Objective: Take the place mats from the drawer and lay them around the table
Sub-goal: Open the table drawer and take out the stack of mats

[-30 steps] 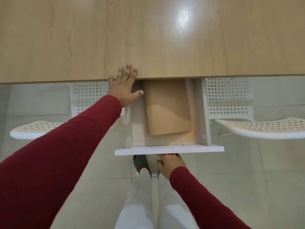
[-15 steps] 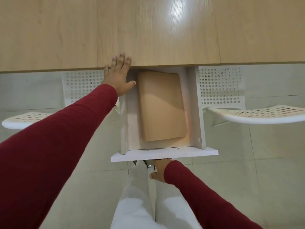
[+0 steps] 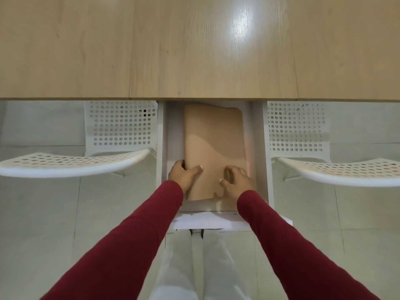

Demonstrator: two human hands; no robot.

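Head view shows the pick-up step in hand: the place mats (image 3: 214, 139), a tan stack, lie in the open drawer (image 3: 257, 148) under the tabletop (image 3: 194, 50); the left hand (image 3: 184, 176) clamps their left edge, thumb on top; the right hand (image 3: 237, 180) rests on them, fingers (image 3: 230, 171) curled, grip unclear; next, I judge, lift them clear.

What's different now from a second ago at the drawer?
The left hand left the table edge and the right hand let go of the drawer front; both now grip the near end of the place mats. The drawer stays open, chairs unmoved.
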